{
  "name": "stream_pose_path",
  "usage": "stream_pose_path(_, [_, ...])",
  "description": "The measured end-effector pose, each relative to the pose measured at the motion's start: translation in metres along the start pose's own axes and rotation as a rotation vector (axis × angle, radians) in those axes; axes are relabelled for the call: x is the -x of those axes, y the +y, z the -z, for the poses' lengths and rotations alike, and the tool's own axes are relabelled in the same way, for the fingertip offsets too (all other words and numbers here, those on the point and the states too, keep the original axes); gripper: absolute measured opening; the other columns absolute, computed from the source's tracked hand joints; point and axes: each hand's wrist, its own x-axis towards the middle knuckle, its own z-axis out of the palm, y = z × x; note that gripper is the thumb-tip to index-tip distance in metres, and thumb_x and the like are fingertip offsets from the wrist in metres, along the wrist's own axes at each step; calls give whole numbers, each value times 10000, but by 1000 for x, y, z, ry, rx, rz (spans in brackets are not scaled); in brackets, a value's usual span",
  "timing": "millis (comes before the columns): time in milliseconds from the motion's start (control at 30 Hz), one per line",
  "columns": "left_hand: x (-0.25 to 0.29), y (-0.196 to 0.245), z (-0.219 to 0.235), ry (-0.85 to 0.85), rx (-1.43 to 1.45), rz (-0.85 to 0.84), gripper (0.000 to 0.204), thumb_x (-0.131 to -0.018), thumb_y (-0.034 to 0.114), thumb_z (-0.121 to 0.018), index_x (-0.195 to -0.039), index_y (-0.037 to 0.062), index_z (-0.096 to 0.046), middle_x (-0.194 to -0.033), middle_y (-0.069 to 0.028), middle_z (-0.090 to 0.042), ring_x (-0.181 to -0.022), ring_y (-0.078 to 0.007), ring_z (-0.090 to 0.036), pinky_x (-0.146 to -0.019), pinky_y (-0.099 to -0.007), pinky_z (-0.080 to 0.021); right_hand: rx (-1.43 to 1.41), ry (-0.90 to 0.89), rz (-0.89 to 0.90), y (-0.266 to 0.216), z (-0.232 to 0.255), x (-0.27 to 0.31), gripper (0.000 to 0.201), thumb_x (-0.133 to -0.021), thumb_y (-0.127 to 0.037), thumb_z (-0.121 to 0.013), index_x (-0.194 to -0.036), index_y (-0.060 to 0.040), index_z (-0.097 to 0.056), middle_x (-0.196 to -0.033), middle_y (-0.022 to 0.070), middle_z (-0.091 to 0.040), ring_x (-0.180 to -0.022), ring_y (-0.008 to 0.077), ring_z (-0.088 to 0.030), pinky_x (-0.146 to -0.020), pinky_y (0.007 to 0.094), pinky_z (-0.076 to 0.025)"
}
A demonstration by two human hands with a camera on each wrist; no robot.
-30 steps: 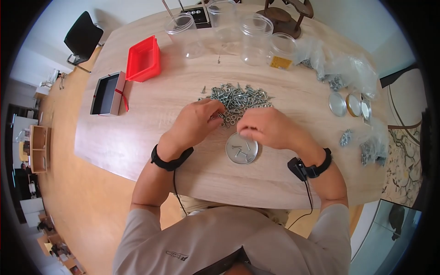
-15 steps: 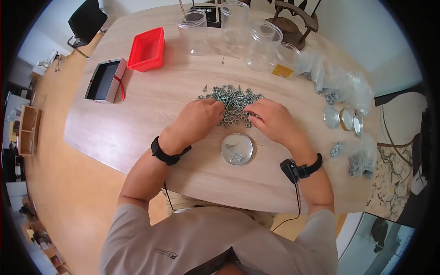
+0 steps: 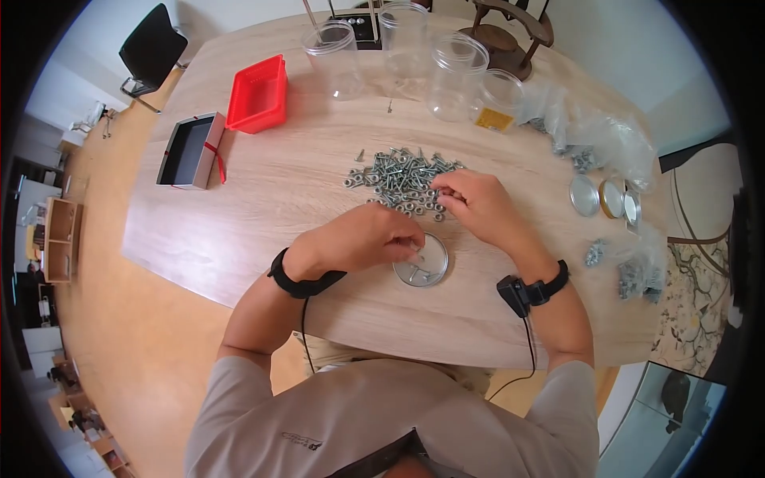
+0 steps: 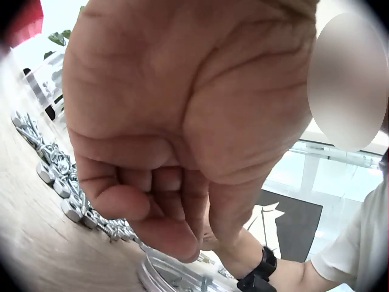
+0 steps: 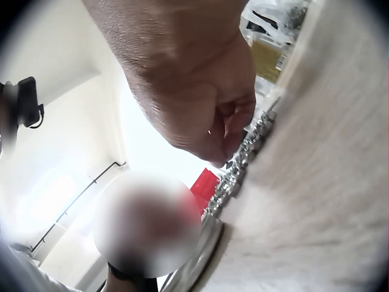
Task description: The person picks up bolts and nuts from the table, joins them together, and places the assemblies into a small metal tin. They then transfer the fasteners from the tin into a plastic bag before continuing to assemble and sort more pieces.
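Observation:
In the head view a heap of silvery screws and nuts [image 3: 406,175] lies mid-table, screws at the back and nuts toward the front. Closer to the body sits a round shallow lid [image 3: 443,263] with a few screws [image 3: 422,276] in it. My left hand [image 3: 358,237] is over the lid's left side, its fingers curled and fingertips above the screws inside. My right hand [image 3: 480,205] bends down at the heap's right edge, thumb and forefinger close together among the pieces. Whatever lies between the fingertips of either hand is hidden, so I cannot tell what they hold.
Clear plastic jars [image 3: 458,80] stand along the back. A red basket [image 3: 256,95] and an open grey box [image 3: 191,151] are at the left. At the right are plastic bags of hardware [image 3: 613,143] and several round lids [image 3: 584,196]. A cable hangs from each wrist.
The left hand has moved from the heap's left side toward the body, over the lid. The right hand went from above the lid to the heap's right edge and stays there.

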Motion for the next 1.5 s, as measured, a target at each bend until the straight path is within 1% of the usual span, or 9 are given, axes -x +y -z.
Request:
stream_pose_path(100, [3,-21,11,311,-116,-104,157,-952,100,-756,-1092,31,-771,-980,-142,-755,-890,-296,-722,-801,-380,-564,-244,-172,-163,-22,20,-1,131,-917,-88,-763,-1040,-46,-757,-912,99,-759,-823,205,-718,-762,345,-565])
stream_pose_path(200, [7,-30,27,489,-285,101,152,-949,78,-743,-1091,29,-771,-979,-143,-739,-896,-299,-719,-812,-378,-565,-344,-399,-120,-38,28,2,133,-910,-116,-793,-1007,-36,-751,-859,84,-746,-805,164,-703,-749,322,-557])
stream_pose_path(400, [3,-39,17,454,-277,53,287,-917,83,-773,-1201,56,-741,-1046,-154,-708,-904,-321,-716,-828,-406,-581,-367,-553,-48,-50,17,7,169,-899,-129,-789,-1044,-47,-758,-924,97,-769,-835,210,-731,-767,345,-569])
stream_pose_path(600, [-3,-31,4,405,-434,-34,353,-882,122,-811,-1225,94,-729,-1070,-157,-698,-943,-368,-708,-842,-448,-579,20,-63,-48,-23,12,2,218,-907,-122,-750,-1118,-69,-764,-930,102,-745,-826,293,-720,-784,386,-574])
stream_pose_path(733, [-3,-35,2,396,-419,0,286,-889,131,-802,-1159,82,-720,-1031,-156,-704,-946,-377,-703,-841,-467,-569,-18,-106,-89,-17,8,3,301,-914,-91,-747,-1215,-92,-755,-1130,101,-710,-964,297,-709,-867,404,-579])
stream_pose_path(833, [-5,-38,0,418,-399,-13,217,-903,135,-788,-1093,64,-711,-981,-151,-707,-926,-385,-699,-827,-473,-565,159,-98,210,-16,-7,4,333,-916,-77,-741,-1248,-100,-753,-1202,90,-692,-1066,291,-680,-925,394,-578])
stream_pose_path(933, [-7,-39,0,431,-387,0,144,-926,113,-751,-1049,52,-705,-965,-156,-710,-915,-389,-700,-814,-472,-564,310,-113,279,-19,-14,3,288,-915,-68,-732,-1201,-83,-763,-1178,63,-704,-1111,290,-660,-950,391,-574])
stream_pose_path(1233, [-4,-36,9,538,-271,71,106,-956,83,-654,-1025,29,-713,-937,-185,-726,-880,-395,-711,-791,-466,-564,226,-24,296,3,-24,1,180,-904,-59,-730,-1081,-53,-761,-1071,100,-723,-1010,309,-687,-899,415,-572])
stream_pose_path(1500, [-4,-28,16,512,-120,133,144,-944,64,-673,-1062,3,-727,-893,-190,-733,-784,-314,-709,-729,-396,-554,199,49,218,-4,-30,2,163,-911,-74,-731,-1071,-59,-756,-1051,102,-701,-938,319,-709,-813,423,-592])
